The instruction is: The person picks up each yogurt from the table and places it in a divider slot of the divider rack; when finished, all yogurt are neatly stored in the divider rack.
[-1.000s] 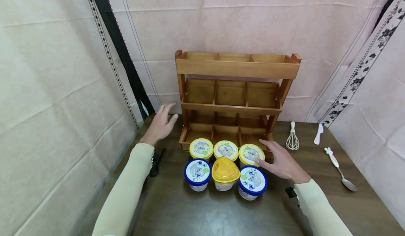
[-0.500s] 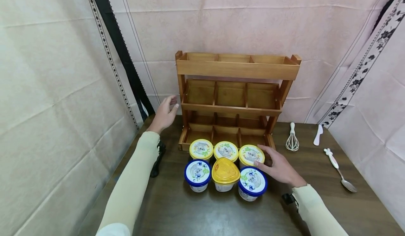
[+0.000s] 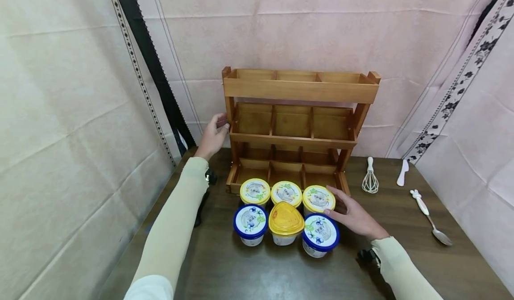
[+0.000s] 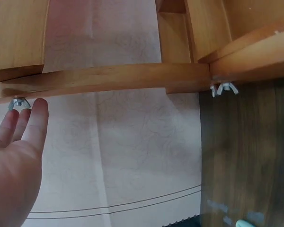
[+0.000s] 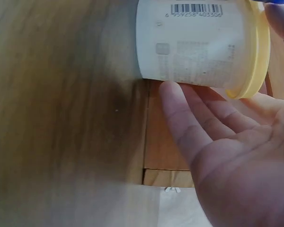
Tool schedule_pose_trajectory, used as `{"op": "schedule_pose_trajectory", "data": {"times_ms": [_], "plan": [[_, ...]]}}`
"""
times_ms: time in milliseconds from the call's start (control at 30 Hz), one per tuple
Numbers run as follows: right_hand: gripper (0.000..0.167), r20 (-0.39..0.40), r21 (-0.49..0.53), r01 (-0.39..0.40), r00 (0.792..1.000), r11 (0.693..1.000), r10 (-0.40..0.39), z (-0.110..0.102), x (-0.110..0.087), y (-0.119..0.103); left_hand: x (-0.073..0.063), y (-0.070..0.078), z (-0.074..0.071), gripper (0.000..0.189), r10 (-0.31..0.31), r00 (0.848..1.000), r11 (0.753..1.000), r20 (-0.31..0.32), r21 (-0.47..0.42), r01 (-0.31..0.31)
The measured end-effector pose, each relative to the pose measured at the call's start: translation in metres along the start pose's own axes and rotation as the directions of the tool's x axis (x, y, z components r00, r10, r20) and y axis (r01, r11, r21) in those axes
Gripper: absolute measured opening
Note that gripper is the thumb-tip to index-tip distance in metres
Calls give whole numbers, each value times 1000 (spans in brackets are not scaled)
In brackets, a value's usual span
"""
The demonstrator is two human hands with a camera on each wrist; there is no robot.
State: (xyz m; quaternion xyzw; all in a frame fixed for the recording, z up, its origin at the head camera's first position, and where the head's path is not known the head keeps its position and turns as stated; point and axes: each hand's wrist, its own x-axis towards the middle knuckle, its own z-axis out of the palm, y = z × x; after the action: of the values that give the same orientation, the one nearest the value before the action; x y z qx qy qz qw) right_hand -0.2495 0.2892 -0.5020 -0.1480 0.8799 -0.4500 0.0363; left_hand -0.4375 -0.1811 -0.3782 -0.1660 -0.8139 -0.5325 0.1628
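A three-tier wooden rack with divided compartments stands at the back of the table. My left hand is at its left side, level with the middle tier. In the left wrist view, its loosely extended fingers lie right by the side post and a wing nut. My right hand reaches round the right-hand yellow-lidded tub, thumb in front and fingers behind. The right wrist view shows those fingers along the tub's white, barcoded side; a palm gap shows.
Beside it are two more yellow-lidded tubs. A front row has blue-lidded tubs and a tub with a rounded-triangular yellow lid. A whisk, small white-handled spreader and spoon lie right.
My left hand has moved up and right to the rack's side. My right hand has drawn in closer around the yellow-lidded tub. The tubs have stayed in place.
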Motion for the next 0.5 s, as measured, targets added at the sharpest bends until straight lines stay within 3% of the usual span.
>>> {"op": "schedule_pose_trajectory", "data": {"times_ms": [233,500], "plan": [[91,26,44,29,999,999,-30,-4,4,6,13,-2,5,43,-40,999,999,-25,-35,39],[93,71,89,57,995,994,-63,-7,9,10,16,-6,13,36,-26,990,992,-136,-124,10]]}}
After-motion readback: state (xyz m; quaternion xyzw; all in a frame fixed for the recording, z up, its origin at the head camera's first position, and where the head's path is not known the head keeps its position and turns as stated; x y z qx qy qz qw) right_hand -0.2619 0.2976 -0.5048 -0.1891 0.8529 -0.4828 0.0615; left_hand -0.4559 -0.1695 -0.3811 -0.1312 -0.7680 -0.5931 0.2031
